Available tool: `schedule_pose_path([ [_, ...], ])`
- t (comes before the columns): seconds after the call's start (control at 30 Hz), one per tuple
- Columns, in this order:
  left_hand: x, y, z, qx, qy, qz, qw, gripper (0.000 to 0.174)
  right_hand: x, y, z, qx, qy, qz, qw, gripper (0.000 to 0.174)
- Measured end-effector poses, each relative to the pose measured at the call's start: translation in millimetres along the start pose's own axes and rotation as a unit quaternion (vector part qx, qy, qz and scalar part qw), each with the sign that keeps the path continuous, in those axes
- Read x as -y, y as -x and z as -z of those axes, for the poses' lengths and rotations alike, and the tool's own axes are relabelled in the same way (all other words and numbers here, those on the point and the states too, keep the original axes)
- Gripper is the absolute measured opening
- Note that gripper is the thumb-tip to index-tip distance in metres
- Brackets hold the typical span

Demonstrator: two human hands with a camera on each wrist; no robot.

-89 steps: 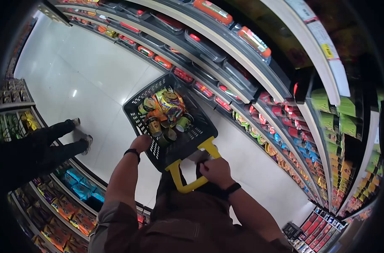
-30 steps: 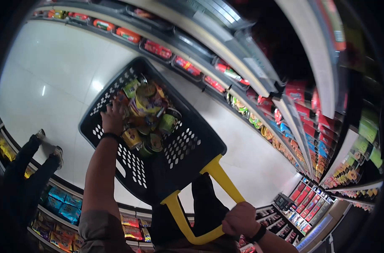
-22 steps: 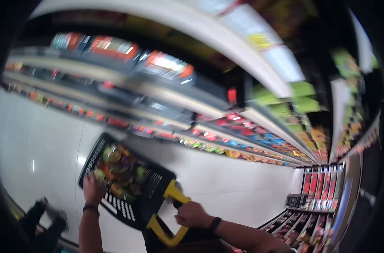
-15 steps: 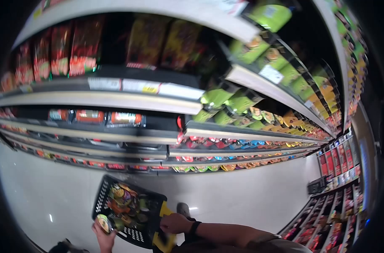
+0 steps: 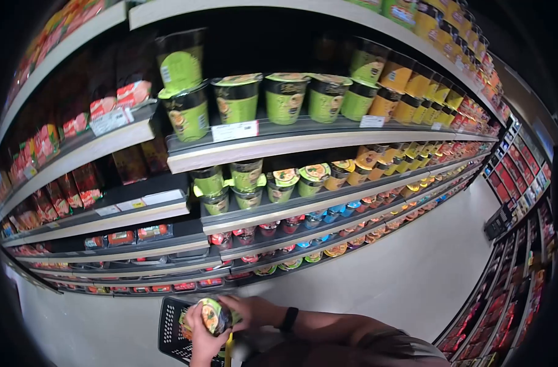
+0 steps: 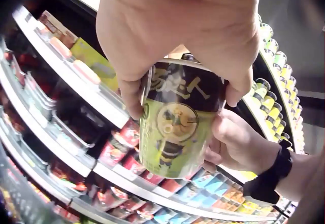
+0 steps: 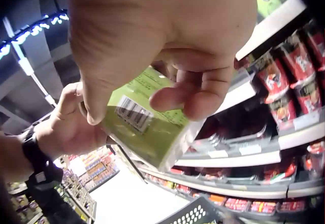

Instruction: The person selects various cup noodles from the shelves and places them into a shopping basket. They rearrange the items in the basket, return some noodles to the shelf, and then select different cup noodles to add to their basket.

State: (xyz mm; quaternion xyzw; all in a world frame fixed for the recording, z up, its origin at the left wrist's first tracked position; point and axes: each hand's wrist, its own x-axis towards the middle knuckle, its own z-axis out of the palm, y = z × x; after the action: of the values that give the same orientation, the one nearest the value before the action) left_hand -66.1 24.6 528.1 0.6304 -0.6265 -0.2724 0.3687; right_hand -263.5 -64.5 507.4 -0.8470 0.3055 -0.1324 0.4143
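My left hand [image 5: 204,336] grips a green and black instant noodle cup [image 5: 213,315] near its lid, above a shopping basket [image 5: 164,324]. In the left wrist view, thumb and fingers press both sides of the cup [image 6: 172,122], whose front shows a noodle bowl picture. My right hand [image 5: 245,313] holds the cup from the other side. Its fingertips [image 7: 195,105] curl against the green wall beside a barcode in the right wrist view. The basket's yellow handle [image 5: 228,350] sits below the hands, and the basket's contents are partly covered by them.
Ahead, a shelf [image 5: 279,133] bears a row of similar green noodle cups [image 5: 286,101], with yellow and orange ones farther right. Lower shelves hold red and blue cups. Red packs [image 5: 123,101] fill the left shelves. A pale floor [image 5: 377,269] runs along the aisle.
My left hand has lifted the noodle cup out of the basket. My right hand has left the yellow handle and come to the cup. The head view has turned up toward the shelves.
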Motion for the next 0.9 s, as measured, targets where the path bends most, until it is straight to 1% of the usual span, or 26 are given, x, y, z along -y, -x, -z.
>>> schedule_pose_path([
  [0.07, -28.2, -17.4, -16.9, 0.004, 0.007, -0.048, 0.999, 0.097, 2.9, 19.1, 37.4, -0.042, 0.011, 0.005, 0.999, 0.096],
  [0.1, -51.4, -22.6, -19.9, 0.022, 0.036, -0.044, 0.998, 0.103, 0.0, 29.4, 51.8, -0.108, 0.051, 0.051, 0.992, 0.092],
  [0.13, -51.5, -27.6, -25.1, 0.045, 0.048, -0.071, 0.995, 0.11, 4.1, 41.3, 71.9, -0.127, 0.061, 0.04, 0.989, 0.085],
  [0.2, -54.4, -34.9, -32.9, 0.08, 0.126, -0.052, 0.987, 0.109, -12.8, 58.2, 99.9, -0.125, 0.02, -0.028, 0.992, 0.081],
  [0.23, -54.9, -34.6, -37.5, 0.075, 0.217, -0.017, 0.973, 0.106, -16.1, 69.2, 121.6, -0.187, -0.007, -0.002, 0.982, 0.076],
  [0.27, -51.9, -36.1, -39.3, 0.056, 0.205, -0.042, 0.976, 0.098, -18.0, 77.3, 141.8, -0.246, -0.036, 0.023, 0.968, 0.07],
  [0.33, -27.4, -30.5, -48.5, 0.035, 0.183, 0.0, 0.982, 0.084, -76.9, 64.0, 166.2, -0.346, -0.083, 0.055, 0.933, 0.071],
  [0.37, -16.8, -23.9, -51.4, 0.035, 0.182, 0.0, 0.983, 0.084, -53.6, 77.2, 188.4, -0.377, -0.112, 0.01, 0.919, 0.068],
  [0.4, -6.2, -16.3, -54.1, 0.057, 0.156, 0.037, 0.985, 0.076, -29.0, 88.3, 211.7, -0.407, -0.14, -0.035, 0.902, 0.065],
  [0.43, 7.9, -7.9, -56.7, 0.079, 0.13, 0.073, 0.986, 0.068, -27.6, 85.2, 226.7, -0.43, -0.177, -0.063, 0.883, 0.064],
  [0.47, 37.1, 3.7, -61.8, 0.076, 0.129, 0.071, 0.986, 0.068, -28.1, 81.9, 236.9, -0.452, -0.215, -0.089, 0.861, 0.063],
  [0.5, 74.1, 16.9, -69.8, 0.085, 0.086, 0.075, 0.99, 0.064, -59.5, 76.6, 245.1, -0.486, -0.077, -0.102, 0.864, 0.063],
  [0.53, 95.6, 27.3, -74.9, 0.093, 0.043, 0.08, 0.991, 0.06, -44.1, 78.5, 255.7, -0.497, -0.064, -0.082, 0.861, 0.063],
  [0.57, 97.1, 35.5, -73.6, 0.09, 0.045, 0.078, 0.992, 0.06, -46.6, 74.7, 261.9, -0.5, -0.115, -0.101, 0.853, 0.063],
  [0.6, 96.4, 45.4, -70.5, 0.084, 0.005, 0.086, 0.993, 0.061, -52.9, 69.8, 267.4, -0.5, -0.166, -0.119, 0.841, 0.063],
  [0.63, 96.8, 55.5, -69.7, 0.078, -0.035, 0.094, 0.992, 0.062, -56.4, 66.0, 273.0, -0.501, -0.168, -0.12, 0.84, 0.064],
  [0.67, 107.5, 66.8, -73.2, 0.076, -0.032, 0.096, 0.992, 0.062, -58.8, 63.4, 277.0, -0.499, -0.167, -0.12, 0.842, 0.064],
  [0.73, 112.8, 82.5, -74.4, 0.078, -0.069, 0.11, 0.988, 0.062, -56.9, 56.9, 283.3, -0.511, -0.213, -0.122, 0.824, 0.064],
  [0.77, 114.8, 91.7, -75.8, 0.108, -0.068, 0.176, 0.976, 0.064, -68.0, 50.2, 285.1, -0.526, -0.199, -0.085, 0.822, 0.061],
  [0.8, 117.7, 95.3, -77.0, 0.105, -0.066, 0.178, 0.976, 0.064, -62.8, 47.6, 289.1, -0.523, -0.198, -0.084, 0.825, 0.061],
  [0.87, 129.3, 103.8, -79.9, 0.137, 0.016, 0.189, 0.972, 0.066, -51.8, 43.7, 295.1, -0.504, -0.197, -0.132, 0.831, 0.057],
  [0.9, 135.3, 104.7, -80.3, 0.135, 0.017, 0.189, 0.973, 0.066, -52.4, 36.3, 294.1, -0.519, -0.209, -0.109, 0.822, 0.056],
])
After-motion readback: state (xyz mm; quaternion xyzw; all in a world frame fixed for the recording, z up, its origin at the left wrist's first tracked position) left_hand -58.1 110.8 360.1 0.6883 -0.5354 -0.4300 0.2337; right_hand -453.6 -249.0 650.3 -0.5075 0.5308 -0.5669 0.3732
